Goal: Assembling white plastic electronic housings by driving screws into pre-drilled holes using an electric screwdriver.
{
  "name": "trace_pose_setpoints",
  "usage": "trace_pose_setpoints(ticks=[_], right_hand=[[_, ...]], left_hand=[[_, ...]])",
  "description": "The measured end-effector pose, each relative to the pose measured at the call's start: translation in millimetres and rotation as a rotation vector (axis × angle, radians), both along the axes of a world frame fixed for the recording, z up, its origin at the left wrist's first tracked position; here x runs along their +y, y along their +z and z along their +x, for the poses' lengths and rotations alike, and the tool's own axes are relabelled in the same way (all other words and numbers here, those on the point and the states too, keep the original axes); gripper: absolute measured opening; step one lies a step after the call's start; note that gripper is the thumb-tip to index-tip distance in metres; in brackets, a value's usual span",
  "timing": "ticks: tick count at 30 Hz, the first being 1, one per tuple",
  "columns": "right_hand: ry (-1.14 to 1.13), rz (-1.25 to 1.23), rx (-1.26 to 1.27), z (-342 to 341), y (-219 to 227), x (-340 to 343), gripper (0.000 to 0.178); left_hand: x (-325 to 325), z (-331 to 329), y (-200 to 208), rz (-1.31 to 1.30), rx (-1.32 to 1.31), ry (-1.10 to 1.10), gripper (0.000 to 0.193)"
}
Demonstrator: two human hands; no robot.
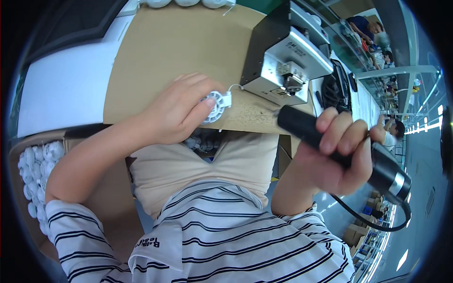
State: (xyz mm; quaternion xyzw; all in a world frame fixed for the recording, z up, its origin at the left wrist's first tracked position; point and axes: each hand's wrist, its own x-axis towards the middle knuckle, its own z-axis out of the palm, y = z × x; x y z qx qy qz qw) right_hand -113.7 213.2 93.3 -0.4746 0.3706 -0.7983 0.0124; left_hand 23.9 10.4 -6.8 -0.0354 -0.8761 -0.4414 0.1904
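The left hand is closed on a white, round, openwork plastic part with spokes and a small side tab; its thumb lies over the near side of the rim. The part is at the front edge of a flat, tan cardboard sheet covering the work surface. A thin white wire loops from the tab towards a boxy machine with black sides and silver metal panels; whether the two touch cannot be told. The right hand, partly blurred, is clamped around a black, cylindrical powered driver, held tilted, its narrow tip directed leftward and standing apart from the white part. A black cable curves from the driver's rear end. At lower left, a brown cardboard carton contains many white, rounded pieces; further white, rounded objects line the sheet's far edge. Co-workers appear at upper right.
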Motion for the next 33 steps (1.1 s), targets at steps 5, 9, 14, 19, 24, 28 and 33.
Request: trace_pose_setpoints(ticks=[5,9,14,19,24,28,33], right_hand=[[0.201,0.054,0.038,32.8,-16.5,-17.1,0.036],[0.248,0.104,0.078,30.0,-25.1,-22.7,0.039],[0.251,0.120,0.053,33.9,-24.0,-25.3,0.035],[0.222,0.126,0.115,35.2,-24.1,-25.3,0.032],[0.200,0.113,0.081,34.1,-27.5,-25.6,0.029],[0.217,0.112,0.109,35.8,-28.4,-28.8,0.030],[0.217,0.077,-0.014,47.1,-26.6,-27.7,0.031]], left_hand=[[-1.0,-1.8,-0.6,-0.020,0.055,0.007,0.026],[-0.9,-0.4,-2.5,-0.023,0.065,0.010,0.026],[0.3,-0.4,-5.7,-0.025,0.125,0.047,0.021],[1.5,-1.4,-4.9,0.051,0.080,0.015,0.026],[5.4,-4.2,-4.7,-0.005,0.110,0.033,0.025],[3.8,-1.7,-4.5,-0.001,0.100,0.036,0.025],[4.0,-2.6,-4.3,0.005,0.124,0.035,0.024]])
